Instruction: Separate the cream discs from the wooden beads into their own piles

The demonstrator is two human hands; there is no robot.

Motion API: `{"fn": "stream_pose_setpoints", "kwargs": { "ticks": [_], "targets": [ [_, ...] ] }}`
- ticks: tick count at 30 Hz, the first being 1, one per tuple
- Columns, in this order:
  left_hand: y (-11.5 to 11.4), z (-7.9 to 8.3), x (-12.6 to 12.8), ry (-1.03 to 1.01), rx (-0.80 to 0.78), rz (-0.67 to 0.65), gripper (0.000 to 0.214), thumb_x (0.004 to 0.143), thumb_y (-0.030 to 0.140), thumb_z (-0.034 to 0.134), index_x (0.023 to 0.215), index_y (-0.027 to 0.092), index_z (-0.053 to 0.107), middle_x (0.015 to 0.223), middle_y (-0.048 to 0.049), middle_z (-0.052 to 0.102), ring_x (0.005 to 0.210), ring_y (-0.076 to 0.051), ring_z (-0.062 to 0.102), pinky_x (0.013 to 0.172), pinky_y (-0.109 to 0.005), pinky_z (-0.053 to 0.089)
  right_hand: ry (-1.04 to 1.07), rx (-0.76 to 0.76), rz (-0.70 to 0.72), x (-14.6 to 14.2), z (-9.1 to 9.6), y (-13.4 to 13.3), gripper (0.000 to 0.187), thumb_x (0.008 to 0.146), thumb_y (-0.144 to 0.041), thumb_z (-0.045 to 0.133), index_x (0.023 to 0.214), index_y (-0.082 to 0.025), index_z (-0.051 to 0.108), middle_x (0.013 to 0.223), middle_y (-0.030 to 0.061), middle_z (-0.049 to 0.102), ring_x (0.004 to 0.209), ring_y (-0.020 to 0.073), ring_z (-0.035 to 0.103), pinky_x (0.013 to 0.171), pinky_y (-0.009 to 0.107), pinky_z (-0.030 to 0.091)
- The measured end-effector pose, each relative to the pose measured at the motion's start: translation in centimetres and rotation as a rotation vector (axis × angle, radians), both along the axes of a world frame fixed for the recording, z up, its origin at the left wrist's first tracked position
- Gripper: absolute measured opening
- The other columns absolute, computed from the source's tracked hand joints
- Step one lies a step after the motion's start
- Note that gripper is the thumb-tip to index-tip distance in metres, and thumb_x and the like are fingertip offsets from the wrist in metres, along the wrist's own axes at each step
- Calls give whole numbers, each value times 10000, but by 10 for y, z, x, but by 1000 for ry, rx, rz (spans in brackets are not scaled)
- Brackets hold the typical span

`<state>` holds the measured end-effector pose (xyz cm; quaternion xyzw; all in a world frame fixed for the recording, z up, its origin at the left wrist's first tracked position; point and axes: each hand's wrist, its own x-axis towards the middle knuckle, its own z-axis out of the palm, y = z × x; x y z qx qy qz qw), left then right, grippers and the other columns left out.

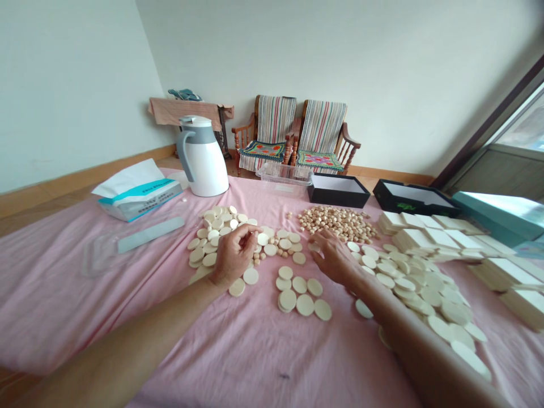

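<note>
My left hand [233, 254] hovers over a heap of pale round discs [219, 224] on the pink tablecloth [238, 351], fingers curled in a pinch on a small pale piece. My right hand [334, 256] rests on the cloth with fingers bent, fingertips at a disc near the pile of small tan wooden beads [338, 222]. Between the hands lie several loose discs [300, 293]. More discs [425, 292] spread along my right forearm.
A white jug [203, 156], a tissue pack [138, 195] and a clear plastic lid [127, 243] lie at the left. Two black boxes [339, 190], a clear tub [284, 177], a teal box [497, 212] and rows of white square blocks [446, 238] stand behind and right. Two wooden chairs stand beyond.
</note>
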<state>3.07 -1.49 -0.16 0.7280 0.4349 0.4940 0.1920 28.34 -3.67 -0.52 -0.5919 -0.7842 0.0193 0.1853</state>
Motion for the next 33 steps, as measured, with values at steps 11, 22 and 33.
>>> {"fn": "stream_pose_setpoints", "kwargs": {
  "ticks": [11,22,33],
  "targets": [
    [0,-1,0,-1,-8,0,200,876,271,497,904,150,654,619,4,609,523,-90,531,499,-177,396,373,-305,447,-21,42,-27,151,782,-164,567,911,-195,639,903,16,656,789,129,593,680,246,451],
    [0,-1,0,-3,-10,-7,210,876,287,496,893,146,651,578,14,582,482,-82,490,465,-175,373,154,-42,213,-24,8,-15,201,756,-140,593,956,-163,593,948,75,559,840,183,539,739,312,439],
    [0,0,0,1,-14,1,202,879,280,496,899,153,651,602,11,599,500,-82,516,476,-170,386,228,-20,203,-27,9,-16,203,673,-36,543,832,-159,565,856,45,547,779,157,517,689,279,415]
  ]
}}
